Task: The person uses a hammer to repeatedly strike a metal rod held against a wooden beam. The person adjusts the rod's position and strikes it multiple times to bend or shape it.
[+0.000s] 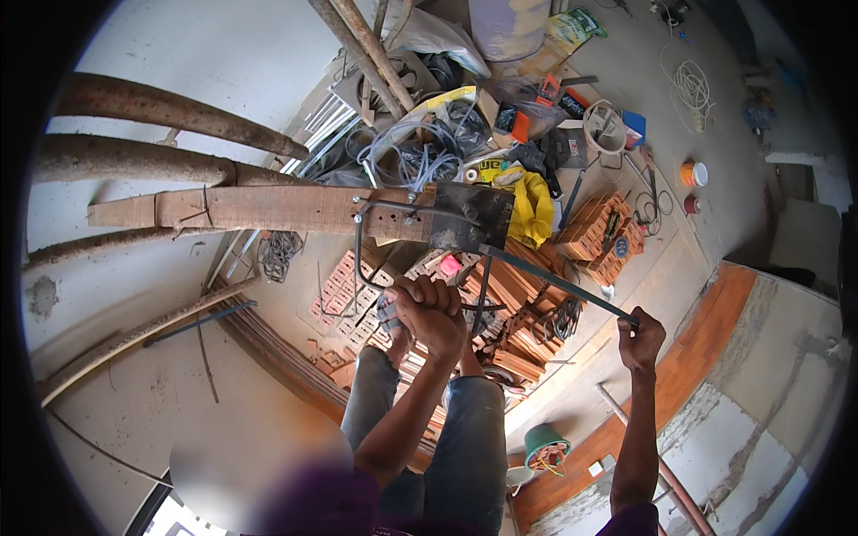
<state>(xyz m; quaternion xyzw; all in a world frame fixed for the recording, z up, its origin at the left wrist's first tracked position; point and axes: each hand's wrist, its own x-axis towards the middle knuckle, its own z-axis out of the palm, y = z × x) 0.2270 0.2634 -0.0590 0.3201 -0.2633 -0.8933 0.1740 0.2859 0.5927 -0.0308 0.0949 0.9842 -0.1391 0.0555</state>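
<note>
My left hand (433,317) is closed around a thin dark metal rod (358,250), which is bent into an angular loop. Part of the rod lies against metal pins (411,210) on a wooden plank (295,208). A dark metal plate (474,207) covers the plank's near-right end. Out to the right, my right hand (641,339) grips the far end of a long dark metal bar (563,285). The bar's other end meets the rod beside the plate. My left fist hides part of the rod.
Under the plank lie stacked orange bricks (527,308), a yellow bag (534,210) and coiled clear tubing (420,147). Wooden poles (179,107) slope in from the left. A green bucket (545,444) stands at lower right, and a white bucket (694,173) farther off.
</note>
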